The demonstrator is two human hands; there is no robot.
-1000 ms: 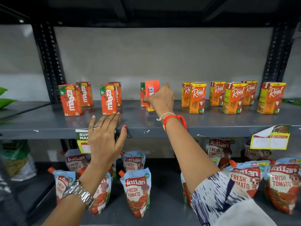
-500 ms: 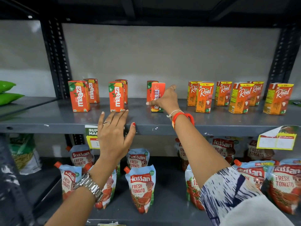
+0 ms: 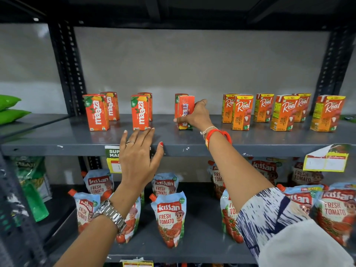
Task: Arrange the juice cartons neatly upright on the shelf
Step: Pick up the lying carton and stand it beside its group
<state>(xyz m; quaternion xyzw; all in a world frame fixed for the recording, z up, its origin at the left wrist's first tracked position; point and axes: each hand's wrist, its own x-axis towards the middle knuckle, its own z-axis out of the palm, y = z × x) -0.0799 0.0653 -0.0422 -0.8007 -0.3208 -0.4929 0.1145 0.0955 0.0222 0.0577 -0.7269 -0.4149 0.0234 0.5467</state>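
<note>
Roughly, left to right along the shelf (image 3: 77, 140):
Maaza pairs: two pairs of Maaza cartons (image 3: 97, 112) stand upright at the left, one behind another, fronts facing out
Left hand: left hand (image 3: 137, 157) hovers spread open at the shelf edge, grip empty, fingertips (image 3: 148, 129) just below the second front carton
Held carton: third Maaza carton (image 3: 185, 111) stands on the shelf in front of its partner, long axis vertical, face turned slightly leftward
Right hand: right hand (image 3: 196, 117) has its grip closed round that carton's right side, thumb across the lower front
Real cartons: Real cartons (image 3: 241, 112) stand upright at right, unevenly spaced, some angled
Progress: judged mostly done; squaring the held carton and evening the right group remain
</note>
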